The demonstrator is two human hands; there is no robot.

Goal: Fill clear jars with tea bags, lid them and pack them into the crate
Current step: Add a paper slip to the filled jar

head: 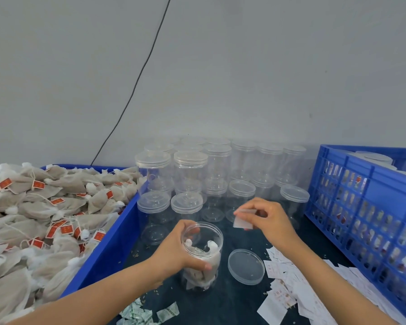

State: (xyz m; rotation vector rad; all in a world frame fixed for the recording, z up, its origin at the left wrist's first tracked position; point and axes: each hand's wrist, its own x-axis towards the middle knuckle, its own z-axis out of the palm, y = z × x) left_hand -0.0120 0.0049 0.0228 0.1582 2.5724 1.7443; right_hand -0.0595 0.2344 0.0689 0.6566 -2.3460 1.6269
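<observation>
left hand (174, 252) grips upright open-mouthed jar (202, 254).

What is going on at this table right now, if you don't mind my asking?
A person is packing tea bags into clear jars. The left hand grips an open jar already holding tea bags, while the right hand holds a small paper slip above it. The jar's lid lies beside it. Loose tea bags fill the left bin; the blue crate stands at the right.
</observation>
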